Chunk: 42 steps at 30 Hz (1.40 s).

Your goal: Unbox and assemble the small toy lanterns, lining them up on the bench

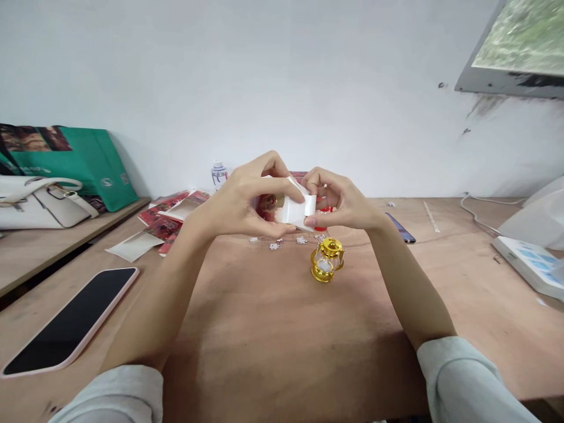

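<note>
Between both hands, above the table, is a small cardboard box, white at its end, with a red printed side partly showing. My left hand wraps round the box from the left, fingers over the top and thumb below. From the right, my right hand pinches the white end flap, its thumb under the edge. Just below the hands a small gold lantern with a clear middle stands upright on the table. A red object behind my right hand is mostly hidden.
Small white pieces lie behind the lantern. Flattened red-and-white boxes are piled at left, near a pink-edged phone. A bottle stands at the wall. Another phone and a white device are at right; a white handbag sits far left.
</note>
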{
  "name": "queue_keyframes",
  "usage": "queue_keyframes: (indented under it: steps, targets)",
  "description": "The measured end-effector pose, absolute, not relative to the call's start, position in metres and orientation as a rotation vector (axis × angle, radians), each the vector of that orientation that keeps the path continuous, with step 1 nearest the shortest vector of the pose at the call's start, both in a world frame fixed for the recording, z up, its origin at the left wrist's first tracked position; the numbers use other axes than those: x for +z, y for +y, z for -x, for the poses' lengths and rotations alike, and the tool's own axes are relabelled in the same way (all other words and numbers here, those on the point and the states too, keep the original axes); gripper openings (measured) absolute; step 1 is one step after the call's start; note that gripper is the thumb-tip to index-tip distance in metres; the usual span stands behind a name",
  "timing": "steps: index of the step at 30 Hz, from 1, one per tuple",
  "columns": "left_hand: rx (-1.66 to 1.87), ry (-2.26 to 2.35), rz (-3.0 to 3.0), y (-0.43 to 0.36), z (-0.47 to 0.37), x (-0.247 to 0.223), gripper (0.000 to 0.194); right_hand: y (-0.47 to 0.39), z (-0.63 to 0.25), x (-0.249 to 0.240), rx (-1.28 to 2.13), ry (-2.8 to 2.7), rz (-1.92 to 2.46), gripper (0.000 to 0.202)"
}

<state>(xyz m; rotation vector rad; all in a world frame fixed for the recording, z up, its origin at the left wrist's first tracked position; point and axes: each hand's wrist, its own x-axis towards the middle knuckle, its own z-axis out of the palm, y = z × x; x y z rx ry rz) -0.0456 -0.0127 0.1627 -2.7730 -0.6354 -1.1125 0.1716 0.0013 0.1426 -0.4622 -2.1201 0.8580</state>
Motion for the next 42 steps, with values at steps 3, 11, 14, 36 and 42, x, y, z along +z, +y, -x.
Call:
queue_keyframes:
  steps: [3, 11, 14, 36, 42]
  targets:
    - [-1.145, -0.621, 2.738, -0.011, 0.043, 0.159, 0.03, 0.003, -0.172, 0.142, 0.889, -2.128, 0.472, 0.042]
    - [-1.28, -0.41, 2.721, -0.011, 0.043, 0.16, 0.03, 0.008, -0.178, 0.141, 0.782, -2.161, 0.353, 0.035]
    - [-1.367, -0.359, 2.689, -0.008, 0.046, 0.161, 0.031, 0.008, -0.179, 0.142, 0.65, -2.099, 0.326, 0.031]
    - [-1.446, -0.997, 2.806, 0.021, 0.04, 0.14, 0.073, 0.004, -0.171, 0.138, -0.164, -2.213, 0.705, 0.043]
    - [-1.344, -1.087, 3.149, 0.009, 0.044, 0.145, 0.064, 0.007, -0.17, 0.137, 0.136, -2.148, 0.608, 0.049]
